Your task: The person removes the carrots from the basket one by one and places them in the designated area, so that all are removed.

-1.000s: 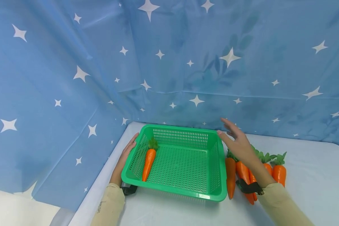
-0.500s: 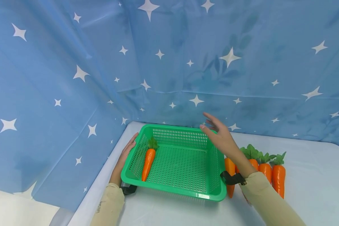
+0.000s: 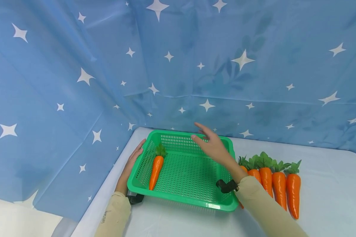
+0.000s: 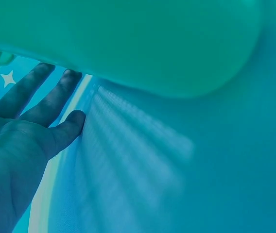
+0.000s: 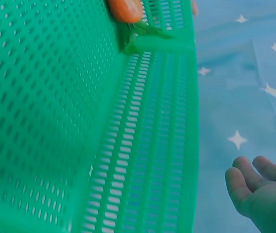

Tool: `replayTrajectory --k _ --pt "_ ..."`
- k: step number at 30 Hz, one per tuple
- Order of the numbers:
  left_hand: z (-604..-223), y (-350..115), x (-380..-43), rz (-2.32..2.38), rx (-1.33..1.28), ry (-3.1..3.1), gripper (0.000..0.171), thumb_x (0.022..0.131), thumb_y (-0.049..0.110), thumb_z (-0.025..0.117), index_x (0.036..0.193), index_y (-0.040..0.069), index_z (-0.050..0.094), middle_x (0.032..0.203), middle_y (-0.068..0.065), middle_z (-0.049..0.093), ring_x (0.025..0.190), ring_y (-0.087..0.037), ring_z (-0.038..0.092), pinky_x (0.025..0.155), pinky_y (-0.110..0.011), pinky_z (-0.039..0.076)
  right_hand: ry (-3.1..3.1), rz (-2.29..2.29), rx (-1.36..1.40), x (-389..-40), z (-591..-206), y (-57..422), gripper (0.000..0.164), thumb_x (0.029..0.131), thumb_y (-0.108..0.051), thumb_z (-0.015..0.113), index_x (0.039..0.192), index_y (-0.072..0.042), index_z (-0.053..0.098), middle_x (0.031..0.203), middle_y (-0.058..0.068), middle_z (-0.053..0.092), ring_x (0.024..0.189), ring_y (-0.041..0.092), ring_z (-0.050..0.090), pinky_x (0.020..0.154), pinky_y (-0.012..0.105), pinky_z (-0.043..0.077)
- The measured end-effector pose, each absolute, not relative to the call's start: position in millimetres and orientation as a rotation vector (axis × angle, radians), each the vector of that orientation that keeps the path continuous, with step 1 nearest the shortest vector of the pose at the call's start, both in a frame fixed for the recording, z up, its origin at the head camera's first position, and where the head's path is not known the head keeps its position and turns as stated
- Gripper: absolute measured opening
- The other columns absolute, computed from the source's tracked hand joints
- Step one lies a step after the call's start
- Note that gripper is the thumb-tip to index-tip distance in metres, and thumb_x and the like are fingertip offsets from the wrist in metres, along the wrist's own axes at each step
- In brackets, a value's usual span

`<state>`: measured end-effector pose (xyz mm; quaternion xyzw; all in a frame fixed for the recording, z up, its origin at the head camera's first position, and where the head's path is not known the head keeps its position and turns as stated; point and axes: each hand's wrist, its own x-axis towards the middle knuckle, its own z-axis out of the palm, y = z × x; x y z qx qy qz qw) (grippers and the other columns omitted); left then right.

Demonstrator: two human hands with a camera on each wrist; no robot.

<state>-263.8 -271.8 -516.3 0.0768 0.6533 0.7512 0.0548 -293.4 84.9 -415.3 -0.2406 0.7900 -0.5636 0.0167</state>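
Note:
A green plastic basket (image 3: pixel 181 199) with slotted walls sits on the table, and one orange carrot (image 3: pixel 156 170) with a leafy green top lies inside along its left wall. Against the basket's left outer side rests my left hand (image 3: pixel 133 162), its fingers extended just under the rim in the left wrist view. Over the back right part of the basket hovers my right hand (image 3: pixel 212 147), fingers apart and holding nothing. The right wrist view has this hand (image 5: pixel 267 196) beyond the basket's rim (image 5: pixel 189 145), with the carrot (image 5: pixel 126 9) at the top.
Several more carrots (image 3: pixel 280 187) lie side by side right of the basket, leaves pointing to the back; my right forearm partly covers some. White cloth (image 3: pixel 329 187) covers the table. A blue curtain with white stars (image 3: pixel 178 82) hangs behind and to the left.
My right hand has moved left, from above the basket's right rim to over its inside, uncovering more of the carrots at right. The left hand and basket stay put.

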Motion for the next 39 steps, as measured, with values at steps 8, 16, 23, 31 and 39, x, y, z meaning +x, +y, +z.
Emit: replayTrajectory --k 8,16,23,31,39 --pt "-513.8 -270.3 -261.8 2.275 0.213 1.991 0.062 0.120 0.032 0.031 0.175 0.015 0.007 0.179 -0.005 0.006 0.159 -0.029 0.019 0.110 -0.021 0.040 2.400 -1.709 -0.713 -295.2 -418.3 56.4 0.065 0.111 -0.040 0.062 0.168 -0.021 0.038 0.172 0.007 0.034 0.152 0.037 0.040 0.117 0.060 0.038" --pt "-515.2 -272.7 -261.3 2.240 0.193 2.047 0.063 0.119 0.034 0.032 0.175 0.015 0.009 0.179 -0.005 0.004 0.161 -0.029 0.013 0.110 -0.019 0.038 2.359 -1.654 -0.702 -295.8 -428.8 29.0 0.066 0.109 -0.042 0.063 0.168 -0.023 0.041 0.169 0.010 0.040 0.148 0.040 0.044 0.112 0.062 0.044" --pt "-515.7 -271.0 -260.6 2.271 0.229 2.002 0.063 0.120 0.032 0.031 0.174 0.013 0.005 0.179 -0.007 0.003 0.160 -0.033 0.014 0.111 -0.020 0.039 2.319 -1.601 -0.730 -291.8 -438.7 9.4 0.067 0.109 -0.040 0.064 0.167 -0.014 0.041 0.168 0.009 0.041 0.146 0.041 0.047 0.111 0.060 0.046" --pt "-514.0 -272.7 -262.3 2.250 0.216 2.022 0.064 0.119 0.034 0.032 0.175 0.014 0.007 0.179 -0.006 0.004 0.159 -0.031 0.015 0.108 -0.019 0.041 2.240 -1.549 -0.718 -286.1 -448.4 -11.8 0.071 0.109 -0.043 0.063 0.168 -0.013 0.039 0.168 0.011 0.041 0.146 0.042 0.047 0.109 0.061 0.047" --pt "-511.5 -270.7 -258.8 2.267 0.193 1.958 0.064 0.119 0.035 0.033 0.175 0.017 0.007 0.179 -0.006 0.005 0.157 -0.031 0.022 0.108 -0.023 0.043 2.156 -1.547 -0.682 -285.2 -459.9 -21.4 0.071 0.108 -0.041 0.064 0.167 -0.011 0.039 0.167 0.018 0.041 0.144 0.045 0.048 0.107 0.061 0.050"
